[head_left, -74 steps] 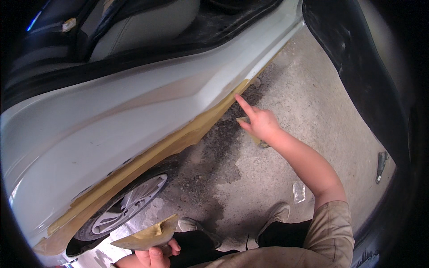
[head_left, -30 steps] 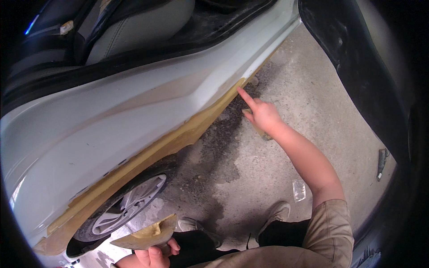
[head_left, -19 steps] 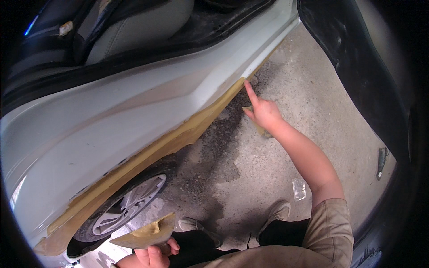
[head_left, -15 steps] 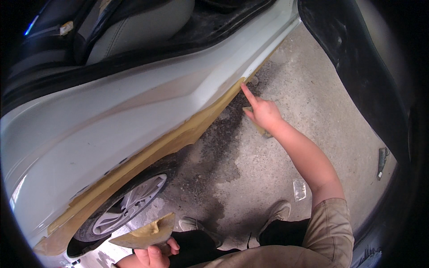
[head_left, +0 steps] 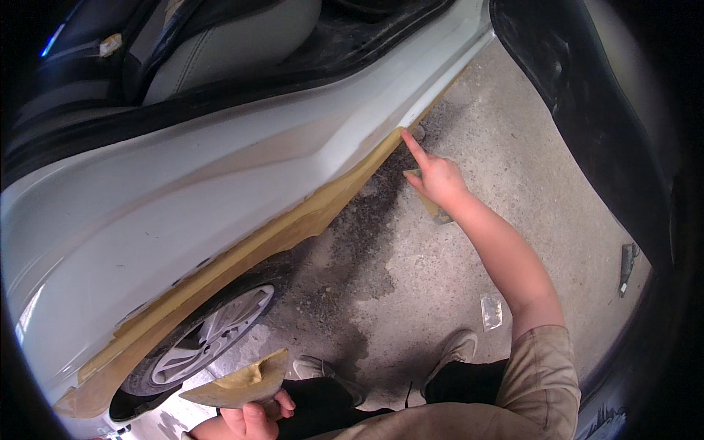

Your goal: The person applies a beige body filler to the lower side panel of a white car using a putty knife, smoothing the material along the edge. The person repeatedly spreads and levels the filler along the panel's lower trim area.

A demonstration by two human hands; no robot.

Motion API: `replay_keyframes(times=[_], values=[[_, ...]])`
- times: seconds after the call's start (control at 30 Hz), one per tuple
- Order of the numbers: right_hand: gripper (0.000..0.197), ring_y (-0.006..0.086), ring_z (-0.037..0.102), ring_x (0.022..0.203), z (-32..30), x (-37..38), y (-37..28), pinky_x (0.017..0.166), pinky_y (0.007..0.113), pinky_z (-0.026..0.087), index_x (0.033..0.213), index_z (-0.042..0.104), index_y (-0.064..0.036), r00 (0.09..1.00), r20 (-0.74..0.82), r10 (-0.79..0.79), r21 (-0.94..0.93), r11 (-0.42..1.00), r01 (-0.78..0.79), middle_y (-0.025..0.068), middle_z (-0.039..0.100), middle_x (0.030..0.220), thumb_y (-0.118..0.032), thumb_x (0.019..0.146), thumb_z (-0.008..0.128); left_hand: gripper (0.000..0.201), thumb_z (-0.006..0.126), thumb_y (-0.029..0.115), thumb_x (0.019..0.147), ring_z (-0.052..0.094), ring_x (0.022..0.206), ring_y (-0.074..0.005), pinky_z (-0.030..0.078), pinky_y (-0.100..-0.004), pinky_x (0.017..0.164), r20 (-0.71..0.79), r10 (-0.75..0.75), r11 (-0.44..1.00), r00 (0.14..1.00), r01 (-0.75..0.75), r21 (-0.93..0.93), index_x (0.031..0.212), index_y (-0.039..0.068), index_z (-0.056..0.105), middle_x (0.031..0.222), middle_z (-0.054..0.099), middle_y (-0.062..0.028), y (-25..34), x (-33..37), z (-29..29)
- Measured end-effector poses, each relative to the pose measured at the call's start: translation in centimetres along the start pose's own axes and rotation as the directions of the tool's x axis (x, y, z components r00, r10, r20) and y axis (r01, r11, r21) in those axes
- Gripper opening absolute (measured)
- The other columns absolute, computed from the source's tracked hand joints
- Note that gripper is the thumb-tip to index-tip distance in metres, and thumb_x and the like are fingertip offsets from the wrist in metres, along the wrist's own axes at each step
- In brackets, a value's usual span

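Note:
My left hand (head_left: 257, 419), low in the view, grips a wide, pointed metal putty spreader (head_left: 246, 383) with a lump of yellow body filler (head_left: 249, 372) on its face. Up ahead, my right hand (head_left: 440, 180) stretches its index finger to the lower edge of the car's white side panel (head_left: 220, 176), touching where a yellow-tan filler band (head_left: 308, 209) begins to narrow. A second spreader (head_left: 434, 210), smeared yellow, is pinched in the same hand by the thumb and the curled fingers. The hand hides part of it.
Below the panel sits a wheel (head_left: 213, 337) with silver spokes. Car seats (head_left: 235, 51) show through the open doorway. A dark door edge (head_left: 587, 125) hangs at the right. On the concrete lie a clear packet (head_left: 491, 312) and a dark tool (head_left: 627, 268). My shoes (head_left: 462, 346) stand near.
The index fingertip of my right hand has slid slightly up and to the right along the panel's lower edge, carrying its spreader. My left hand has stayed in place.

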State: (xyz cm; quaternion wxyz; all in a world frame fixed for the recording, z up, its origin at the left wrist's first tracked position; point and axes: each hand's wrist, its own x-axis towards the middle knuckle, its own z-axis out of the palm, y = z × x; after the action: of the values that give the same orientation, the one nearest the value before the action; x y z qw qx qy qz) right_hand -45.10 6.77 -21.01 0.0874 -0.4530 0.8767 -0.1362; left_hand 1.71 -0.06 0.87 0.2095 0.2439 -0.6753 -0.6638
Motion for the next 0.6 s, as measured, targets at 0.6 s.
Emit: replay_keyframes(times=[0.6], values=[[0.11,0.0356,0.069,0.074,0.1,-0.5,0.6,0.072,0.045,0.058,0.168,0.009,-0.0326,0.998,-0.043,-0.052,0.367,0.928,0.064,0.0122,0.064,0.077,-0.032,0.086,0.082,0.054,0.04,0.046,0.111,0.06,0.05,-0.0236,0.053,-0.0341,0.045,-0.104,-0.088,0.991,0.991,0.097,0.089,0.12,-0.007,0.04,0.068,0.062,-0.0201,-0.4,-2.3,-0.9]])
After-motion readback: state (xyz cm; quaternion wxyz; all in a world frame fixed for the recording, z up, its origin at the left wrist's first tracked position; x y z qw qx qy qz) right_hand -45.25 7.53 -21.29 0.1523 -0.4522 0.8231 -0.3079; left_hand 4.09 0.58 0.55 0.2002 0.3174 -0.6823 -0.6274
